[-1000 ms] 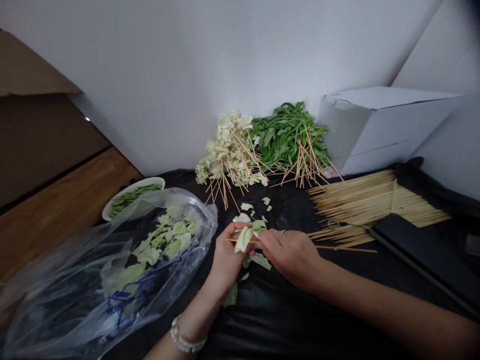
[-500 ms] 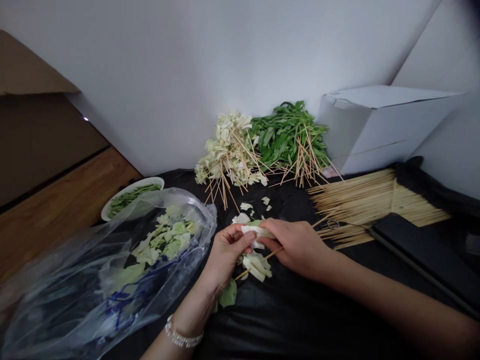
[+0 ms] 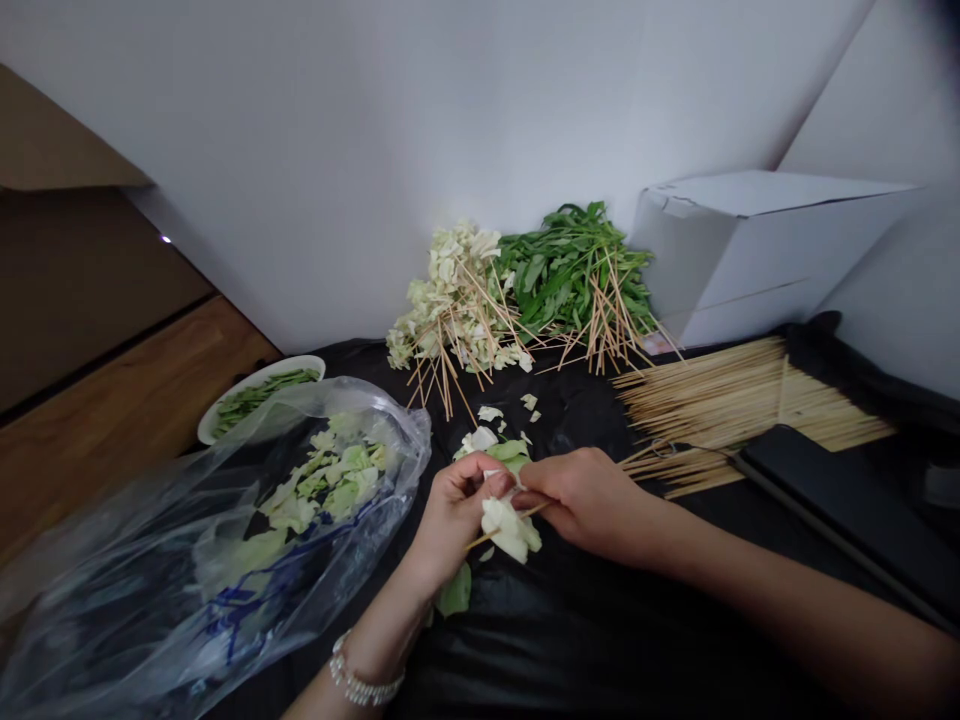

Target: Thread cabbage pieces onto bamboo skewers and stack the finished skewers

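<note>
My left hand is closed, with a small white cabbage leaf pinched between thumb and fingers. Close against it, my right hand is closed too. Its fingertips meet the same leaf, and one end of a bamboo skewer runs into its lower fingers. Pale cabbage pieces are threaded on this skewer just below the hands. The skewer's other end reaches under my left palm. A green cabbage leaf lies by my left wrist, and another green leaf shows behind the fingertips.
Left is a clear plastic bag of cabbage leaves, beside a white bowl of green pods. Skewered cabbage and leafy greens are heaped by the wall. Loose skewers, a dark phone-like slab and a white box are right.
The cabbage leaf between my hands is folded smaller, and less of it shows. My right fingertips have moved slightly down and left. The view has shifted slightly.
</note>
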Tool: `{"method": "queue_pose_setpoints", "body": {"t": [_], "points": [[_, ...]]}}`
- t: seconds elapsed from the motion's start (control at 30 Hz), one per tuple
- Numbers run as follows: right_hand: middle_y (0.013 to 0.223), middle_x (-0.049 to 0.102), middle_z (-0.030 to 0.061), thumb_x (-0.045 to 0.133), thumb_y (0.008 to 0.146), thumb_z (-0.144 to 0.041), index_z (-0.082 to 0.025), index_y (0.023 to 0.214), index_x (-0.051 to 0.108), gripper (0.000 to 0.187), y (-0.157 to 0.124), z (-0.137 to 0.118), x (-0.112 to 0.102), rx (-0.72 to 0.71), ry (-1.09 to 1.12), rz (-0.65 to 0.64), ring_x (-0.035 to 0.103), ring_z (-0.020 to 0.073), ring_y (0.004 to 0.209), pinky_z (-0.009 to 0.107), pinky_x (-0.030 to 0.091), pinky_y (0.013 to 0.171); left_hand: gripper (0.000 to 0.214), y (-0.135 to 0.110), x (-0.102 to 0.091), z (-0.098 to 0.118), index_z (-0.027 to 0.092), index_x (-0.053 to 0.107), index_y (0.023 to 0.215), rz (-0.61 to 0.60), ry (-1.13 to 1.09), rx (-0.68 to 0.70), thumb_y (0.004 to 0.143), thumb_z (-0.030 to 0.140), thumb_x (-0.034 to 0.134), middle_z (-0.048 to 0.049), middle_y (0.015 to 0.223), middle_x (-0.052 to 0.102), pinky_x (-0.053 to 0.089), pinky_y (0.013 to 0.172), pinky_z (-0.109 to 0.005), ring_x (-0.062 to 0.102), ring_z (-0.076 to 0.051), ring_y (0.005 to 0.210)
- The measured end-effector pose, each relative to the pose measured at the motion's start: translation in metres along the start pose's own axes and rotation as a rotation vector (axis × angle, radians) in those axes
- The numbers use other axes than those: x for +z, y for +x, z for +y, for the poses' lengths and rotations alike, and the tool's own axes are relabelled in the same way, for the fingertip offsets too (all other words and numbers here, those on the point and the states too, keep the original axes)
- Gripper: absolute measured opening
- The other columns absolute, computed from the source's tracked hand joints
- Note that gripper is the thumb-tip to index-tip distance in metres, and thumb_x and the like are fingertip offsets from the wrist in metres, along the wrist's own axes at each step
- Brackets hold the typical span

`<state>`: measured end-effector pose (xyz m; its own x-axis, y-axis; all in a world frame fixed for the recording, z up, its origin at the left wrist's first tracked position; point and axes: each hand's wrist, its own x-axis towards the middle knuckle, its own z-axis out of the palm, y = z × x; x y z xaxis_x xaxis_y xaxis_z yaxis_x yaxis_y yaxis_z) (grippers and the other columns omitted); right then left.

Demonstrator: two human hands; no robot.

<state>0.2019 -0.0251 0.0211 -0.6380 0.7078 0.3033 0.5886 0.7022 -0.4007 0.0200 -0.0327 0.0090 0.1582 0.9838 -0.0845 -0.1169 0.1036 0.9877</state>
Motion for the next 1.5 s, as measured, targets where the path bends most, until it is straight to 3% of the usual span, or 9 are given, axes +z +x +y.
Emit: {"method": "queue_pose_setpoints", "body": {"t": [0.3, 0.5, 0.6, 0.7, 0.9, 1.03, 1.17, 1.37, 1.5], "points": [[0.069, 0.059, -0.0010, 0.049, 0.095, -0.018, -0.018, 0.083, 0.060, 0.017, -0.006, -0.005, 0.020, -0.294, -0.318, 0.383, 0.049, 0.0131, 0.058, 0.031, 0.027, 0.054, 0.039, 0.001, 0.006, -0.001, 0.014, 0.061, 0.065, 0.052, -0.293, -0.248, 0.055, 0.038, 0.091, 0.0060, 0.047, 0.052, 0.024, 0.035, -0.011, 0.036, 0.000, 0.036], [0.067, 0.058, -0.0012, 0.054, 0.094, -0.019, -0.014, 0.092, 0.063, 0.010, -0.005, -0.006, 0.008, -0.454, -0.483, 0.524, 0.048, 0.0138, 0.058, 0.032, 0.032, 0.054, 0.032, 0.000, 0.006, -0.003, 0.012, 0.063, 0.071, 0.020, -0.603, -0.390, 0.057, 0.021, 0.090, 0.0064, 0.055, 0.053, 0.033, 0.038, -0.009, 0.041, 0.000, 0.041], [0.068, 0.060, -0.0011, 0.055, 0.095, -0.023, -0.014, 0.093, 0.063, 0.012, -0.001, 0.000, 0.004, -0.368, -0.452, 0.566, 0.051, 0.0131, 0.060, 0.030, 0.035, 0.056, 0.021, 0.004, -0.003, 0.005, 0.012, 0.062, 0.073, -0.030, -0.744, -0.361, 0.071, 0.021, 0.081, 0.0046, 0.059, 0.052, 0.047, 0.052, -0.014, 0.050, -0.005, 0.051], [0.077, 0.065, 0.0033, 0.052, 0.098, -0.025, -0.010, 0.107, 0.062, 0.021, 0.003, 0.006, 0.006, -0.249, -0.424, 0.547, 0.056, 0.0143, 0.068, 0.029, 0.038, 0.057, 0.016, 0.006, -0.013, 0.011, 0.013, 0.064, 0.079, -0.099, -0.829, -0.372, 0.075, 0.024, 0.075, 0.0025, 0.064, 0.052, 0.052, 0.061, -0.019, 0.056, -0.009, 0.062], [0.101, 0.068, 0.0109, 0.040, 0.099, -0.016, -0.003, 0.138, 0.043, 0.041, 0.004, 0.006, 0.016, -0.291, -0.484, 0.399, 0.058, 0.0172, 0.077, 0.030, 0.043, 0.059, 0.031, 0.004, -0.011, -0.001, 0.011, 0.066, 0.081, -0.068, -0.592, -0.433, 0.069, 0.035, 0.082, -0.0021, 0.070, 0.060, 0.036, 0.039, -0.010, 0.054, -0.006, 0.054], [0.116, 0.067, 0.0139, 0.035, 0.099, -0.015, -0.003, 0.149, 0.026, 0.052, 0.002, 0.007, 0.019, -0.334, -0.469, 0.284, 0.059, 0.0185, 0.084, 0.031, 0.047, 0.063, 0.035, 0.000, -0.003, -0.003, 0.012, 0.067, 0.080, -0.037, -0.415, -0.380, 0.063, 0.035, 0.088, 0.0011, 0.064, 0.057, 0.035, 0.039, -0.009, 0.051, -0.004, 0.050], [0.134, 0.058, 0.0160, 0.033, 0.100, -0.017, -0.009, 0.152, 0.023, 0.053, 0.002, 0.011, 0.021, -0.281, -0.454, 0.244, 0.061, 0.0179, 0.087, 0.031, 0.049, 0.066, 0.031, 0.000, 0.000, 0.003, 0.012, 0.066, 0.078, -0.017, -0.327, -0.335, 0.063, 0.029, 0.088, 0.0016, 0.062, 0.058, 0.036, 0.041, -0.010, 0.048, -0.003, 0.048], [0.103, 0.069, 0.0096, 0.042, 0.099, -0.047, -0.017, 0.150, 0.029, 0.061, 0.003, 0.016, 0.008, 0.074, -0.378, 0.248, 0.063, 0.0169, 0.073, 0.027, 0.040, 0.056, 0.032, 0.005, -0.006, 0.007, 0.015, 0.067, 0.085, 0.153, -0.271, -0.211, 0.064, 0.027, 0.087, 0.0026, 0.062, 0.062, 0.039, 0.047, -0.011, 0.050, -0.003, 0.049], [0.093, 0.067, 0.0052, 0.059, 0.087, -0.032, -0.019, 0.135, 0.043, 0.052, 0.003, 0.020, -0.002, 0.264, -0.239, 0.238, 0.062, 0.0198, 0.077, 0.029, 0.041, 0.063, 0.037, 0.010, -0.012, 0.008, 0.014, 0.069, 0.085, 0.280, -0.282, -0.117, 0.058, 0.028, 0.089, 0.0024, 0.065, 0.064, 0.041, 0.050, -0.012, 0.051, -0.003, 0.052]]}}
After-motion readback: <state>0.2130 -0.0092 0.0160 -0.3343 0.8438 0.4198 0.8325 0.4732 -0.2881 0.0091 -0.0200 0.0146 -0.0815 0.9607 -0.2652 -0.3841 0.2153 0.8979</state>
